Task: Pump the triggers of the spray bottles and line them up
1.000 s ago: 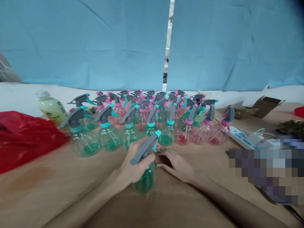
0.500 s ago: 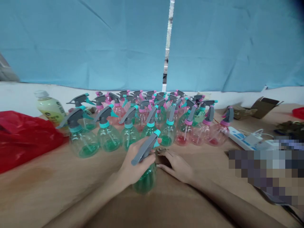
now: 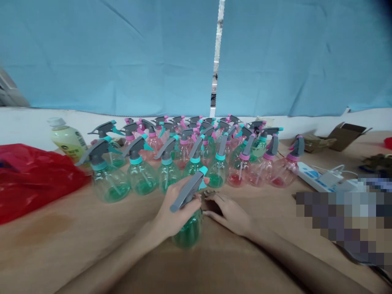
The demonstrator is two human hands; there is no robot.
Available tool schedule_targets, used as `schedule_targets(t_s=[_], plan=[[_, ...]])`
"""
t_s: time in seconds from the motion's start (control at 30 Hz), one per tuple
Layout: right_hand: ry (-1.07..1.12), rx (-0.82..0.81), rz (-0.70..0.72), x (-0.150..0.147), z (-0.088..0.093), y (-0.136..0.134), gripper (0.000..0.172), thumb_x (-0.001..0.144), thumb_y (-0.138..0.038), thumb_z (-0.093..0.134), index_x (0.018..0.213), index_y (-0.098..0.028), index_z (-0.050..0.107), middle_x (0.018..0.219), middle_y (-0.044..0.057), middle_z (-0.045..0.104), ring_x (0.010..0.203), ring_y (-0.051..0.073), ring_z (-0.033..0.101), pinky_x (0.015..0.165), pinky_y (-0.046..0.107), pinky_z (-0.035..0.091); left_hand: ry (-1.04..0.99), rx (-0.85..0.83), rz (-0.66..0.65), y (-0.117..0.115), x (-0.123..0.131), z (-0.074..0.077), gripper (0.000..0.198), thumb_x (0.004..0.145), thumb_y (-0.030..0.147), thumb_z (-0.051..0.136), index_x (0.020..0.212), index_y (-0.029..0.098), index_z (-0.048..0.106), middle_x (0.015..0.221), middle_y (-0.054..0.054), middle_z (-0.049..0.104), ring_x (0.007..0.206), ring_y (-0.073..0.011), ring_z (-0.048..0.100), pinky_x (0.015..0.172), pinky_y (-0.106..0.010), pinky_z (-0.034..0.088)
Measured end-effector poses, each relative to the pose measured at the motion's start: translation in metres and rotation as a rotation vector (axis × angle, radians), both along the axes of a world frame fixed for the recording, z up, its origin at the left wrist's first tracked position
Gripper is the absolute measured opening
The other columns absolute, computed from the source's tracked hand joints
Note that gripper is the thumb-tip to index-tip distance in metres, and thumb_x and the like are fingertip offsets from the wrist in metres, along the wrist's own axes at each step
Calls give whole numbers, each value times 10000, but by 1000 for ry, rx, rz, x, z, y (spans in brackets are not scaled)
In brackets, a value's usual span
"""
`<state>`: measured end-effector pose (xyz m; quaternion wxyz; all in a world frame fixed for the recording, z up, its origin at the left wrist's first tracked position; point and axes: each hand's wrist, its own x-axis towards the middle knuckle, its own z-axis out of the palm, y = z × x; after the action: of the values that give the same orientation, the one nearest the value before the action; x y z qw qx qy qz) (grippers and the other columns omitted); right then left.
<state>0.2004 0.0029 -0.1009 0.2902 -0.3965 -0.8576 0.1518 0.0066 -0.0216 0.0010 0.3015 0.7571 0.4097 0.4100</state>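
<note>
My left hand [image 3: 175, 208] is wrapped round the neck of a green spray bottle [image 3: 187, 232] with a grey and turquoise trigger head, upright near the front middle of the table. Just to its right, my right hand [image 3: 228, 213] rests on the table, fingers curved and apart, holding nothing that shows. Behind both hands stands a front row with green bottles [image 3: 142, 179] on the left and pink bottles [image 3: 238, 173] on the right. More green and pink bottles are packed behind them, partly hidden.
A red plastic bag [image 3: 39, 179] and a drink bottle [image 3: 69, 141] are at the left. On the right lie a white power strip [image 3: 315, 175] with cables and an open cardboard box [image 3: 346, 136]. A blue cloth [image 3: 153, 57] hangs behind the wooden table [image 3: 70, 232].
The view has shifted very slightly, so the side objects sit a little further right. Both hands and the held bottle look almost unchanged.
</note>
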Motion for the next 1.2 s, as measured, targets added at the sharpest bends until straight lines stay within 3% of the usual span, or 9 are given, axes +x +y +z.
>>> schedule_targets(t_s=[0.4,0.7,0.9,1.07,1.2], plan=[[-22,13,7,-1,2,0,441,866,-439,494,1233,-195,473,1242,102,565,1166,228,504,988,425,414,-26,-10,8,-2,1,3,324,711,217,483,1006,204,615,781,-22,633,678,-160,605,645,-288,497],[-29,19,10,0,3,-1,455,874,-434,482,1254,-184,475,1261,105,554,1203,223,474,1025,423,384,-7,-16,101,13,-10,1,322,717,234,505,1016,216,620,756,-11,639,699,-185,617,655,-298,496],[-10,31,14,0,3,0,439,872,-430,488,1244,-197,488,1254,108,557,1201,228,477,1016,442,386,-7,-25,79,17,-13,-2,387,744,200,487,1118,239,577,745,10,603,677,-156,582,666,-284,480],[-15,23,8,0,2,0,442,869,-440,489,1241,-202,488,1256,102,557,1196,226,483,1012,440,393,27,39,58,17,-14,0,308,721,202,494,1001,216,623,765,7,616,692,-149,572,645,-265,449],[-15,19,1,0,1,0,444,868,-440,491,1243,-203,485,1260,100,553,1197,227,482,1012,441,395,77,56,83,18,-15,2,159,720,228,492,815,186,613,653,22,570,582,-127,496,560,-252,407]])
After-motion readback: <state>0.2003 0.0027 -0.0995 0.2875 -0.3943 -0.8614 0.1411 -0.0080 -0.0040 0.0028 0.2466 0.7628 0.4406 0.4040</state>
